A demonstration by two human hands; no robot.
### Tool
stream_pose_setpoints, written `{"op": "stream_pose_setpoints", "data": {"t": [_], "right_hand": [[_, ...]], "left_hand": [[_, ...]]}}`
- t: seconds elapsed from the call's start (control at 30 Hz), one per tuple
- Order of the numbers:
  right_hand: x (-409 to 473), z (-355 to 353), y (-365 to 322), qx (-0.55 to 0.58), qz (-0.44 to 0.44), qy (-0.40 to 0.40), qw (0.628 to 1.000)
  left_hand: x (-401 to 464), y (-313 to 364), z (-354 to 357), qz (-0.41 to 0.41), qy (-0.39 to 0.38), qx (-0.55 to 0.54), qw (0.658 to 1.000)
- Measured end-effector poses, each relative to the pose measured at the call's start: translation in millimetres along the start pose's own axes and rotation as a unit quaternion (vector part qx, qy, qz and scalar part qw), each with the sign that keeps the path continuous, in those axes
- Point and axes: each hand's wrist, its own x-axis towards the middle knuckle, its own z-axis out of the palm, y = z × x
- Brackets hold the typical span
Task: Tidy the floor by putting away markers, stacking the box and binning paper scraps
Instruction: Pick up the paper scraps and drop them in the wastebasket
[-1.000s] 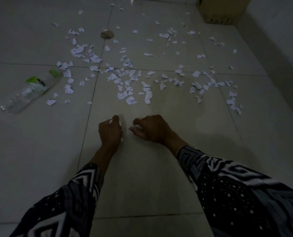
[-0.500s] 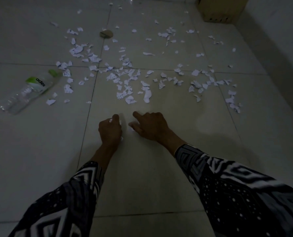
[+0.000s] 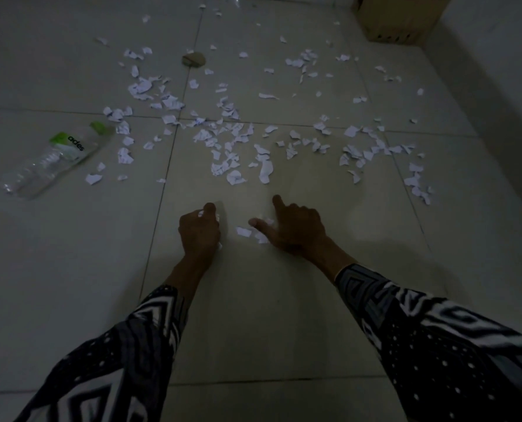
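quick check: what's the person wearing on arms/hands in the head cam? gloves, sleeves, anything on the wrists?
No gloves: left hand and right hand are bare, with no visible rings, watch or bands in this dim light. Both arms wear long sleeves, left sleeve and right sleeve, in a black-and-white geometric print with nested angular lines plus white-dotted dark patches. The cuffs stop short of the wrists.

Left hand (image 3: pixel 199 231) fisted; right hand (image 3: pixel 296 231) low, forefinger and thumb extended.
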Motion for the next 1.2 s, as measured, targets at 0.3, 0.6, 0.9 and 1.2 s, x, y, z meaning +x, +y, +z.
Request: {"op": "stream_pose_setpoints", "data": {"t": [0.3, 0.6, 0.9, 1.2], "right_hand": [[-6, 5, -47, 0.035, -0.06, 0.034, 0.997], [-18, 2, -63, -0.039, -0.083, 0.042, 0.995], [-19, -5, -62, -0.014, -0.03, 0.051, 0.998], [-8, -16, -9, 0.284, 0.124, 0.023, 0.95]], "left_hand": [[-1, 0, 1, 0.005, 0.005, 0.01, 1.0], [-5, 1, 3, 0.015, 0.008, 0.019, 1.0], [-3, 2, 2, 0.003, -0.003, 0.012, 1.0], [-8, 2, -8, -0.029, -0.033, -0.012, 0.999]]}}
